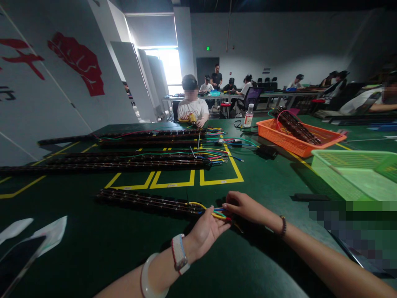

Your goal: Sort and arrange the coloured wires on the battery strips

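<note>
A dark bundle of long strips [145, 202] lies on the green table in front of me, with coloured wires [198, 204] coming out of its right end. My left hand [206, 234], palm up, holds these yellow, blue, green and red wires between thumb and fingers. Just to its right, my right hand [245, 207] pinches at the wire ends with thumb and forefinger. Which wire it grips is partly hidden by the fingers. Beyond my hands, more dark bundles [136, 160] lie sideways, their coloured wires with metal end lugs [221, 156] pointing right.
An orange basket [288, 138] with a dark bundle stands at the right, near a green basket [341, 182]. A bottle [248, 116] is at the far edge. Across the table sits a person [192, 108] with a yellow tool. White packets [52, 234] and a dark-screened device [21, 260] lie left.
</note>
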The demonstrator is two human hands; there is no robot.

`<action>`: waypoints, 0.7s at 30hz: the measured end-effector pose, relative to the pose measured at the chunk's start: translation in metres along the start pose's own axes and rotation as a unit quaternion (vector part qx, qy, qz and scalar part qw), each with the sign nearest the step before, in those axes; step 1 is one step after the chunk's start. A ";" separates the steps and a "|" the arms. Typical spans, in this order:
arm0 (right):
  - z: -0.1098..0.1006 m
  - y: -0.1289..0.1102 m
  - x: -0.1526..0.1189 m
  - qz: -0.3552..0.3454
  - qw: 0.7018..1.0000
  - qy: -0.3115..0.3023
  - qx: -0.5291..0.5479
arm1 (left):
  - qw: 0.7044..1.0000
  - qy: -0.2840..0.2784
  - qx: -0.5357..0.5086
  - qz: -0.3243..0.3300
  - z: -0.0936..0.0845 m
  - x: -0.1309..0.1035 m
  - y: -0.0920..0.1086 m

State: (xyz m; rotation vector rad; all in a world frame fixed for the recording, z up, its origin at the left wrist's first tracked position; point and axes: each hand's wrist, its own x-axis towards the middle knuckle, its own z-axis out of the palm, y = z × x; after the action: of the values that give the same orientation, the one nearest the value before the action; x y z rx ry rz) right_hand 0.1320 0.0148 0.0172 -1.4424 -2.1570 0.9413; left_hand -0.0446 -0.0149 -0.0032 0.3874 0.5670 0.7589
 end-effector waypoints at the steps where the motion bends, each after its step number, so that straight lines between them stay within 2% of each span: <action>1: 0.001 -0.001 -0.001 -0.006 1.000 0.013 -0.017 | 1.000 0.000 -0.001 0.003 0.000 0.000 0.000; 4: 0.003 -0.001 -0.002 -0.012 0.997 0.050 -0.049 | 1.000 -0.002 -0.003 0.011 -0.001 0.001 -0.001; 6: 0.004 -0.001 -0.002 -0.001 0.997 0.050 -0.059 | 1.000 -0.011 0.000 0.014 0.000 0.000 0.000; 11: 0.001 -0.008 -0.006 0.040 0.996 -0.078 -0.034 | 0.999 -0.008 0.028 0.015 0.009 -0.007 0.006; 16: -0.001 -0.009 -0.008 0.081 0.972 -0.172 0.136 | 0.999 -0.014 0.040 0.012 0.010 -0.008 0.007; 18: 0.001 -0.007 -0.008 0.081 0.960 -0.184 0.192 | 0.999 -0.015 0.035 0.013 0.007 -0.006 0.006; 21: 0.003 -0.006 -0.008 0.067 0.965 -0.169 0.189 | 1.000 -0.012 0.023 0.002 0.003 -0.003 0.005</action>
State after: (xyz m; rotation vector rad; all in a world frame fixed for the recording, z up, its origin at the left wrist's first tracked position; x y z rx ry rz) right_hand 0.1296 0.0048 0.0199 -1.3209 -1.9632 1.6522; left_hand -0.0469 -0.0141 0.0028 0.4397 0.5621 0.7451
